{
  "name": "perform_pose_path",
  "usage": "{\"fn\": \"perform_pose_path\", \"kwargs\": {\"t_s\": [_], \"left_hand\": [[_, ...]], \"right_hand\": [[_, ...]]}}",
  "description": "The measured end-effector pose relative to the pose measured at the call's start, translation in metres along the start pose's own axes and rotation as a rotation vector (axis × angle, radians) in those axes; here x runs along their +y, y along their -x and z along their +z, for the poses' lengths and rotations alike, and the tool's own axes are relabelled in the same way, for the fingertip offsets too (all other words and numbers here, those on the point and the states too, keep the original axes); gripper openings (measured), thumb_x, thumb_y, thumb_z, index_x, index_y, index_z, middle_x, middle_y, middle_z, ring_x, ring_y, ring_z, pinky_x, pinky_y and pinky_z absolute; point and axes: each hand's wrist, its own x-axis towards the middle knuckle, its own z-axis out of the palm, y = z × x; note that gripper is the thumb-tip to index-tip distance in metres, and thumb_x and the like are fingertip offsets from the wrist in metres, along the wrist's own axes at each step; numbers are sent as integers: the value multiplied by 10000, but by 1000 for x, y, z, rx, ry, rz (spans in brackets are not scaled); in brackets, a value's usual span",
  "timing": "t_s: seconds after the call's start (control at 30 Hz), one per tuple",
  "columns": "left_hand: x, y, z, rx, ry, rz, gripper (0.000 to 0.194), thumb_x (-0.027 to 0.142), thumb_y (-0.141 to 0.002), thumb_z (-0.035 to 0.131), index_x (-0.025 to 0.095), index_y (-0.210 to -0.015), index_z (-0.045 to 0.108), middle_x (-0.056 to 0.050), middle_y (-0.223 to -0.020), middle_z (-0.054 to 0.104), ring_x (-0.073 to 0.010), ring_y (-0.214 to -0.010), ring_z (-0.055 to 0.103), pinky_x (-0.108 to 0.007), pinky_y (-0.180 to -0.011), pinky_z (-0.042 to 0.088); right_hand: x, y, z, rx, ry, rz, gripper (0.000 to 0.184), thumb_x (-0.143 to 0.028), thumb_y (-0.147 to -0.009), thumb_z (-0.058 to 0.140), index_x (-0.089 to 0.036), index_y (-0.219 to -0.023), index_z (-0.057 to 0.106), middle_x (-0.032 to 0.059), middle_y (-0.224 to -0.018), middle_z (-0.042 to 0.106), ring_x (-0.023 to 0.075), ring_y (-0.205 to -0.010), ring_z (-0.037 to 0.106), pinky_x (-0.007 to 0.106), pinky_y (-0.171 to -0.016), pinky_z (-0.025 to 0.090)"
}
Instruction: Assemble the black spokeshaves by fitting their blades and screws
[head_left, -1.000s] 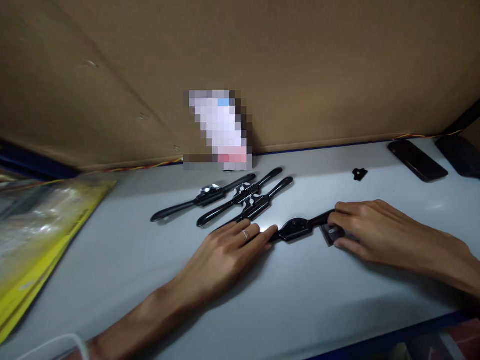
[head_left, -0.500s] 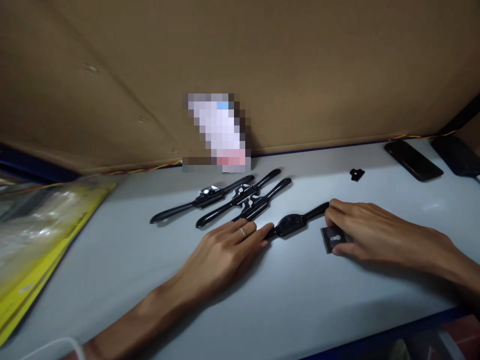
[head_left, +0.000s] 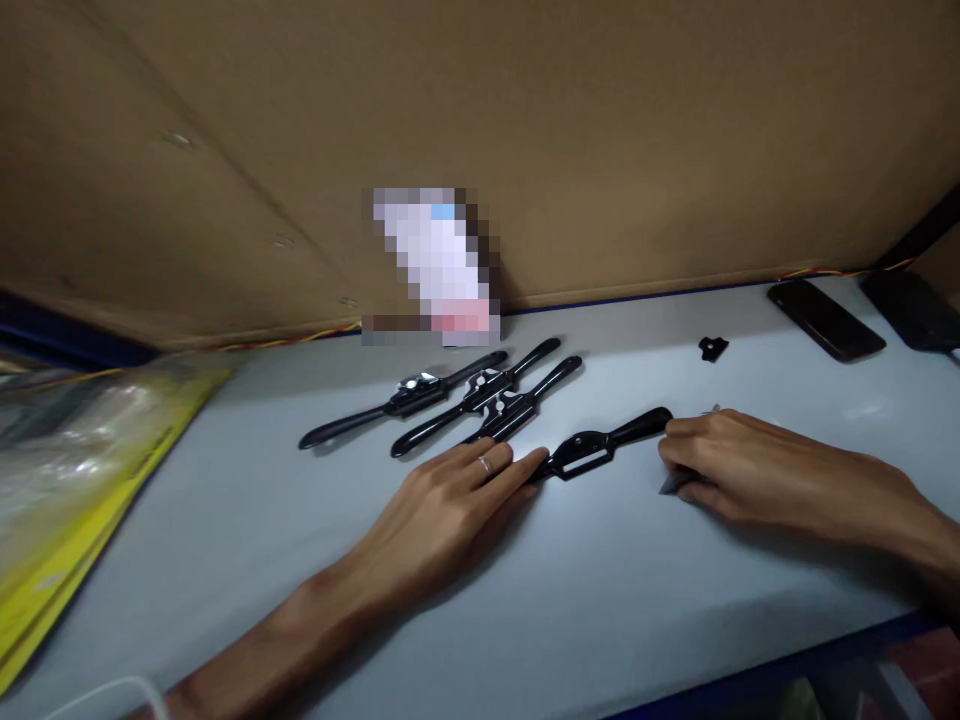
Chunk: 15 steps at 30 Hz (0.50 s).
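Observation:
My left hand, a ring on one finger, is closed on the left handle of a black spokeshave body. The body is turned so its slotted mouth shows, with the table visible through it. My right hand pinches a small flat metal blade, mostly hidden behind the fingers, just right of the body's free handle tip. Further back lie three more spokeshaves: a left one, a middle one and a nearer one, each with a shiny plate. A loose black cap plate rests behind my right hand.
Two dark phone-like objects, one and another, lie at the back right. Clear plastic bags with yellow card cover the left side. A cardboard wall rises behind the table, with a blurred-out item against it.
The spokeshave body has rolled in my left hand, so its mouth slot now shows. My right hand has shifted slightly right, and the blade has turned from face-on to nearly edge-on.

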Motion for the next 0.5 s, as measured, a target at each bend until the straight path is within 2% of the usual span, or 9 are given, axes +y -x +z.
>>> {"fn": "perform_pose_path", "kwargs": {"t_s": [0.17,0.33,0.43,0.5], "left_hand": [[0,0,-1,-10,37,34,261,217,-1067,455,138,-1265,606,-24,-829,613,-155,-725,569,-270,-606,463],[2,-2,-4,-26,117,84,272,207,-1059,466,145,-1287,601,-27,-839,609,-149,-714,559,-258,-594,457],[3,-3,-5,-46,141,109,280,214,-1058,472,156,-1297,606,-35,-862,607,-155,-730,557,-262,-606,459],[4,-3,-6,-51,142,113,285,230,-1056,479,164,-1299,614,-36,-869,605,-158,-733,557,-265,-611,461]], "right_hand": [[-5,1,-2,97,-58,41,65,-244,-978,538,-215,-924,561,6,-745,622,151,-617,543,292,-587,311],[-12,-4,-5,247,-160,13,104,-198,-935,575,-207,-837,541,-26,-673,578,111,-545,449,285,-565,268],[-18,-14,1,346,-362,-12,157,-196,-919,616,-194,-767,576,-37,-654,581,94,-553,454,267,-575,302],[-23,-20,9,361,-545,-16,171,-207,-915,632,-187,-746,610,-37,-658,600,90,-576,489,251,-583,338]]}}
